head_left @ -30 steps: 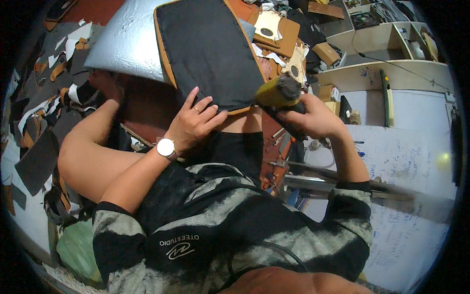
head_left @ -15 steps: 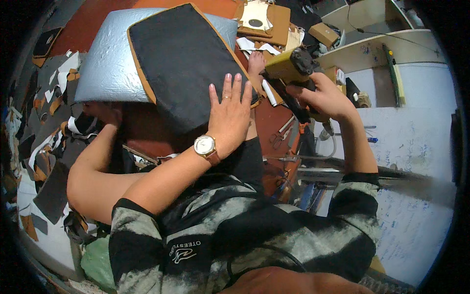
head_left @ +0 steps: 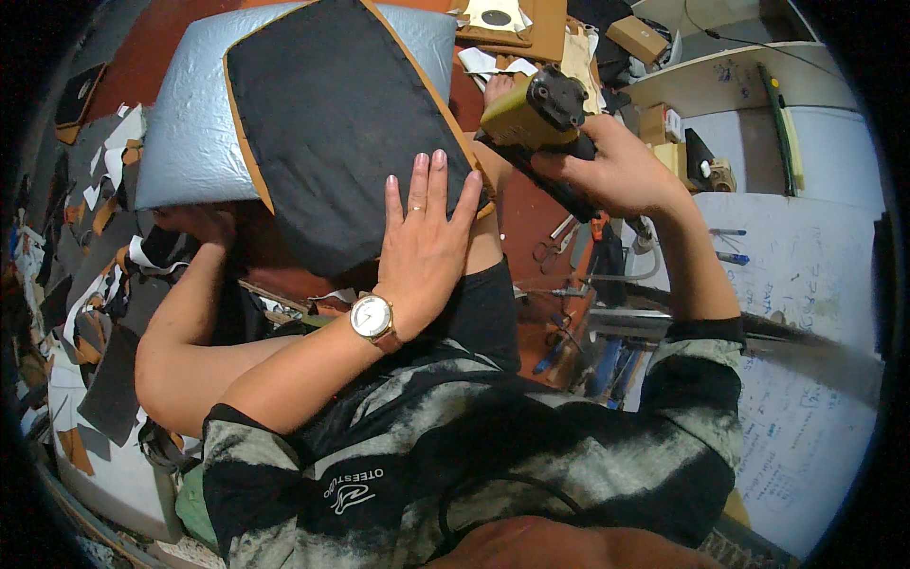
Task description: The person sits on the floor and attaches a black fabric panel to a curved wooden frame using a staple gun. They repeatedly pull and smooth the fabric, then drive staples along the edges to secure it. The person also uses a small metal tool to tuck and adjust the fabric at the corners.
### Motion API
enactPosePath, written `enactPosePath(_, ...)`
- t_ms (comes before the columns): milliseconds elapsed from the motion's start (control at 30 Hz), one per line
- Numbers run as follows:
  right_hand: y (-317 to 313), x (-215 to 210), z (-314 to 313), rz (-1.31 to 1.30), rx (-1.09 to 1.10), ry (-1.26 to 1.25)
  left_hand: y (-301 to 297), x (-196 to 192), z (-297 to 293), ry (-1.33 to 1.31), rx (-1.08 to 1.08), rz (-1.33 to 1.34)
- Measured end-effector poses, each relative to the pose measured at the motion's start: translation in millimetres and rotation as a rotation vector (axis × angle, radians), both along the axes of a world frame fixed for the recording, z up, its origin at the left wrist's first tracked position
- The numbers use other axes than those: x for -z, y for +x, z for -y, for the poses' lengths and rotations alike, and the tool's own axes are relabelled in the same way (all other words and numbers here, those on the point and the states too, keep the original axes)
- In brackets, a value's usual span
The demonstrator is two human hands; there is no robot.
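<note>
A black fabric-backed panel with a tan edge (head_left: 332, 123) lies tilted over a silvery foil-covered cushion (head_left: 185, 123). My left hand (head_left: 427, 228) rests flat on the lower right part of the panel, fingers stretched and spread. In my right hand (head_left: 621, 171) I grip a yellow-and-black staple gun (head_left: 521, 119), held beside the panel's right edge. The gun's nose is hidden beneath its body, so I cannot tell whether it touches anything. A pale hose (head_left: 645, 256) shows just below the gun's handle.
Black, white and tan scraps (head_left: 104, 313) are heaped on the left. Scissors (head_left: 550, 248) and other tools lie on the red floor at right. Tan pieces (head_left: 517, 38) sit at the back, and a white board (head_left: 796, 284) with handwriting stands right. My bent legs flank the cushion.
The staple gun and my right hand have shifted left and slightly nearer to the panel. My left hand has slid a little left. The panel also sits slightly further left in view.
</note>
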State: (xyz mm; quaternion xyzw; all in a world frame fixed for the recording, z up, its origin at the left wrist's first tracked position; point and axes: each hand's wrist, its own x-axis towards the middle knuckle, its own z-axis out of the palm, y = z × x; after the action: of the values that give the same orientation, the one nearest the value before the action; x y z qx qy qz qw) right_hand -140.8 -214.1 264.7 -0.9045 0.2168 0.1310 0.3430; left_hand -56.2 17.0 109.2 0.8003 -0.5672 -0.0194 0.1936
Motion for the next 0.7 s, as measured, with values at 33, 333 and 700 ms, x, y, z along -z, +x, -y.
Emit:
enactPosePath(33,3.2,2.2,1.8,-0.019,-0.003,-0.018,-0.5,-1.2,0.9,0.008,-0.005,-0.009)
enactPosePath(333,35.7,-0.6,-11.6,0.019,-0.064,-0.068,-3.5,0.8,4.5,-0.030,-0.040,-0.067)
enactPosePath(700,43.7,-0.5,-20.1,-0.047,-0.083,-0.196,-5.2,-0.2,7.1,0.012,-0.055,-0.070)
